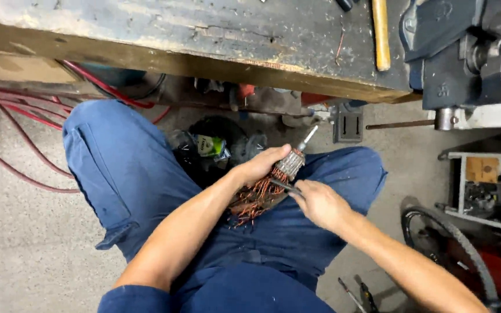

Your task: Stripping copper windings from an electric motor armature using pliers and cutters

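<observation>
**Two hands on a motor armature**

Head view: my left hand point(262, 164) is wrapped tight around the armature point(282, 168) over my lap; my right hand point(318, 203) pinches a thin dark tool point(282, 185) against its loose copper wires point(253, 200).

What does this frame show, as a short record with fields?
left hand: grips a motor armature over the lap, loose copper windings hanging from it
right hand: holds a thin dark tool against the windings
posture: seated, blue trousers
above: wooden workbench, blue vise, hammer handle
floor: red cables
</observation>
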